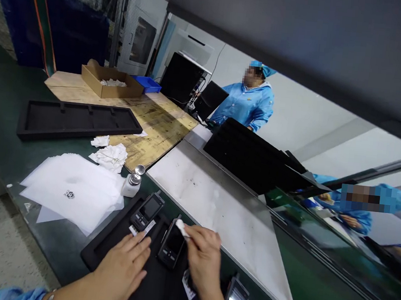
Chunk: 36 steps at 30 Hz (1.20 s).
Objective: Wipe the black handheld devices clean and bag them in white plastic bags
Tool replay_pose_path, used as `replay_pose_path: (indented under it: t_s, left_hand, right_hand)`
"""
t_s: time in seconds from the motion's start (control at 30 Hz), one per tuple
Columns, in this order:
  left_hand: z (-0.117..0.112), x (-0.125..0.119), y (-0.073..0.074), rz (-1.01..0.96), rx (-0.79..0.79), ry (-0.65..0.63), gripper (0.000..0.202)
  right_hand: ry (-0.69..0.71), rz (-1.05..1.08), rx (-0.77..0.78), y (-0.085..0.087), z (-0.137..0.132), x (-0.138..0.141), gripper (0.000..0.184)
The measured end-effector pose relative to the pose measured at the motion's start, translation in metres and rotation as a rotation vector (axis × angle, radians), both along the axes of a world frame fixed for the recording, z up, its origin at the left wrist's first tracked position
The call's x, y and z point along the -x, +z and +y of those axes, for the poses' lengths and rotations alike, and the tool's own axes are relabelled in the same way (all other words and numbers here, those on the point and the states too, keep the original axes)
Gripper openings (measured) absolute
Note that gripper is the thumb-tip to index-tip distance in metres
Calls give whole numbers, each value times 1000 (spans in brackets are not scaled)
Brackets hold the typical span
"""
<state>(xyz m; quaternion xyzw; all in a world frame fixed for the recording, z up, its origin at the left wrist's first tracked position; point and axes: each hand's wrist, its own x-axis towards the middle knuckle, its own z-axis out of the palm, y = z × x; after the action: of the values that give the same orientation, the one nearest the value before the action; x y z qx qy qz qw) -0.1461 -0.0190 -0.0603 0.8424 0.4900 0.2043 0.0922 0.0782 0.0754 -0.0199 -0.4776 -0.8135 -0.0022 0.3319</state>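
My right hand (203,255) pinches a small wad of white tissue (180,226) at the top of a black handheld radio (169,251) with a dark screen. That radio lies in a black foam tray (99,247). My left hand (121,268) rests flat on the tray, fingers stretched out beside a printed white label (147,228). Above those fingertips lies another radio (147,210). A third radio (238,299), its screen reflecting light, is right of my right wrist. Another label (188,286) lies partly under my right hand.
Left of the tray are a white dispenser bottle (131,185), its metal lid raised, crumpled tissues (112,156) and white bags (70,189). Farther off are an empty foam tray (77,123) and a cardboard box (110,83). A white panel (216,209) borders the workspace. Co-workers in blue (247,100) are beyond.
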Motion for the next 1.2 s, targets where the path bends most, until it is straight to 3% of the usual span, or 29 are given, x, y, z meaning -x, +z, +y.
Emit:
replay_pose_path:
  t_s: [0.07,0.13,0.3,0.43,0.5,0.67,0.87,1.07,1.2]
  left_hand:
    - [-4,-18,-1,-33,33,-158,51]
    - [-5,-37,-3,-48,102,-266,63]
    - [1,-58,-2,24,296,-255,75]
    - [3,-54,6,29,357,-264,76]
    - [2,-54,9,29,369,-248,76]
    - [-1,-55,11,50,363,-216,70]
    - [-2,-54,7,36,295,-214,69]
    - [-3,-55,0,35,162,-179,65]
    - [-4,-51,0,59,76,-183,63]
  right_hand:
    - [-63,16,-35,2,2,-26,28]
    - [-81,-43,-21,1,5,-33,27]
    - [-68,-186,66,-10,2,1,37]
    - [119,-198,73,-17,-17,7,36]
    - [170,-199,60,-14,-13,3,37]
    - [130,-251,9,-4,18,-12,39]
    - [98,-132,37,-20,-15,-29,43]
    - [-30,-161,69,-12,1,-17,40]
    - [50,-113,77,-19,-22,-12,39]
